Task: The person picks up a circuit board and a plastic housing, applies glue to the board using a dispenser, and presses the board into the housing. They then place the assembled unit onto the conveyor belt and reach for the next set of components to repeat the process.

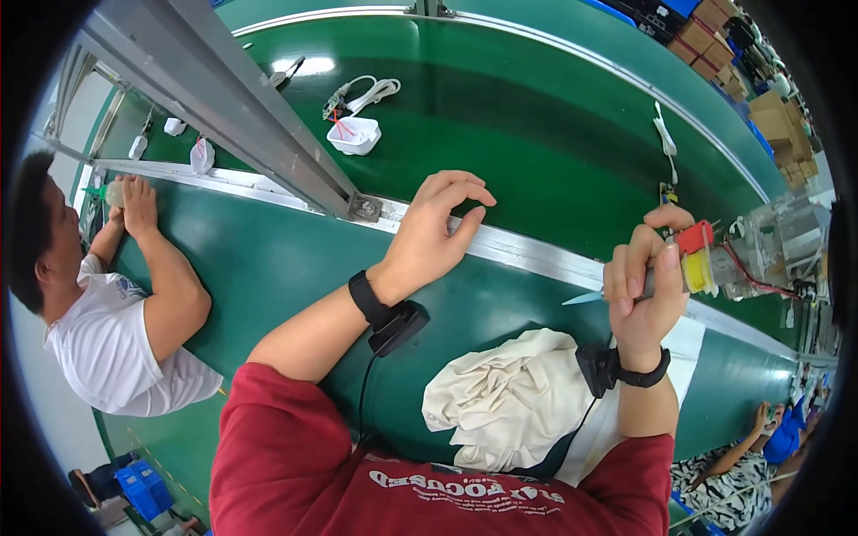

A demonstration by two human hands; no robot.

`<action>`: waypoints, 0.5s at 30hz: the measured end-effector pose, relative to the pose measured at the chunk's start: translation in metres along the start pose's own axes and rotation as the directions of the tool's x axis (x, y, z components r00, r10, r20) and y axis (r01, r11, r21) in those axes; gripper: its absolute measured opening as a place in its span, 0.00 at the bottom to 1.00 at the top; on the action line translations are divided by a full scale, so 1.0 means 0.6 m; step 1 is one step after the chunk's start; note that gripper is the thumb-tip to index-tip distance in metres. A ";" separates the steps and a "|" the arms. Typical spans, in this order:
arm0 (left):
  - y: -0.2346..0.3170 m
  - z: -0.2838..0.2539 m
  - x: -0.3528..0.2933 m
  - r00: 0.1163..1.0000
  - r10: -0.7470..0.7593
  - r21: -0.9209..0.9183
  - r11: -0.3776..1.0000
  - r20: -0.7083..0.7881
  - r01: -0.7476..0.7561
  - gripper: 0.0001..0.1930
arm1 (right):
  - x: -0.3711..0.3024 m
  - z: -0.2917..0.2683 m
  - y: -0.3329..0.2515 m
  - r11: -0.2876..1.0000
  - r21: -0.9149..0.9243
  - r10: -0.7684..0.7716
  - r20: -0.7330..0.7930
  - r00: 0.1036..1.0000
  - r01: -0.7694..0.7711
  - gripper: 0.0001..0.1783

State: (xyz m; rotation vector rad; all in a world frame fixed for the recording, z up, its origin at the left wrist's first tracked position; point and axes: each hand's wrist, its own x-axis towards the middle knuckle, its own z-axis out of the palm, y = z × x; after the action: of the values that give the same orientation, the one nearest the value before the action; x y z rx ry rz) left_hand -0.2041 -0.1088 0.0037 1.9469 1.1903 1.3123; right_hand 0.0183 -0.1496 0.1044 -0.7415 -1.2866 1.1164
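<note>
My left hand (435, 230) hovers over the metal rail (527, 253) at the belt's near edge, fingers loosely bent and apart, holding nothing. Farther off on the green belt (500, 116) lies an open white plastic housing (355, 137) with red wires, beside a small circuit board (334, 107) and a coiled white cable (380, 92). My right hand (645, 277) is closed round a grey tube-like dispenser with a pale blue tapered tip (583, 297) pointing left. A yellow band (697, 271) and a red part (693, 238) show just beyond the fingers; whether they belong to the dispenser I cannot tell.
A grey metal post (241, 107) rises from the rail at left. Crumpled cream cloth (509, 393) lies nearest me. Another white cable (664, 134) with a board is at right. A co-worker (116, 304) at left holds a green-tipped bottle (112, 193). Clear-bodied equipment (778, 237) stands far right.
</note>
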 end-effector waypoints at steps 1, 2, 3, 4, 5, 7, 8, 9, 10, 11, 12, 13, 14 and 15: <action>0.001 0.000 -0.002 1.000 -0.027 -0.036 0.999 0.004 0.027 0.09 | 0.000 0.000 0.002 1.000 0.017 -0.003 0.008 1.000 0.003 0.20; 0.002 0.000 -0.002 0.999 -0.052 -0.072 0.996 0.009 0.053 0.09 | 0.001 0.000 0.004 0.999 0.033 -0.006 0.015 1.000 0.006 0.20; 0.001 0.001 -0.002 0.999 -0.047 -0.088 0.995 0.007 0.048 0.09 | -0.001 0.000 0.004 0.999 0.038 -0.009 0.012 1.000 0.009 0.20; 0.000 -0.002 -0.001 1.000 -0.021 -0.058 0.998 -0.006 0.020 0.09 | -0.001 0.001 0.004 1.000 0.021 -0.011 0.010 1.000 0.011 0.20; 0.001 -0.006 -0.001 1.000 0.002 -0.024 1.000 -0.020 -0.003 0.10 | -0.001 0.003 0.004 1.000 0.027 -0.008 0.013 1.000 0.008 0.20; 0.000 -0.018 0.003 0.999 0.028 -0.002 1.000 -0.038 -0.028 0.10 | -0.001 0.006 0.005 0.999 0.038 -0.003 0.019 1.000 0.002 0.20; -0.002 -0.032 0.009 0.995 0.075 0.123 0.990 -0.071 -0.066 0.11 | 0.000 0.010 0.007 1.000 0.031 -0.004 0.024 1.000 0.003 0.20; -0.004 -0.046 0.015 0.988 0.124 0.247 0.964 -0.097 -0.097 0.13 | 0.002 0.013 0.008 0.999 0.037 -0.006 0.033 0.999 0.005 0.20; -0.006 -0.058 0.020 0.978 0.174 0.365 0.923 -0.114 -0.121 0.14 | 0.002 0.015 0.009 0.999 0.041 -0.006 0.039 0.999 0.004 0.20; -0.006 -0.069 0.025 0.978 0.173 0.359 0.926 -0.118 -0.120 0.14 | 0.002 0.017 0.008 0.999 0.047 -0.005 0.045 0.999 0.003 0.20; -0.007 -0.079 0.030 0.980 0.161 0.507 0.858 -0.114 -0.083 0.18 | 0.002 0.018 0.007 0.999 0.040 -0.004 0.046 0.999 0.002 0.20; -0.008 -0.086 0.035 0.983 0.149 0.645 0.763 -0.111 -0.043 0.22 | 0.002 0.019 0.007 0.999 0.044 -0.001 0.052 0.999 -0.001 0.20; -0.011 -0.088 0.040 0.983 0.148 0.646 0.763 -0.113 -0.041 0.22 | 0.003 0.019 0.006 0.999 0.048 0.002 0.057 0.998 -0.005 0.20; -0.014 -0.090 0.044 0.992 0.070 0.750 0.661 -0.103 0.031 0.24 | 0.004 0.018 0.006 0.999 0.053 0.005 0.062 0.998 -0.008 0.20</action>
State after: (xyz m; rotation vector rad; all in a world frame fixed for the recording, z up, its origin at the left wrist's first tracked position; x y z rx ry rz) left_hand -0.2523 -0.0849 0.0318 2.4463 2.0266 1.0237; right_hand 0.0066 -0.1481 0.1038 -0.6768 -1.3018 1.1826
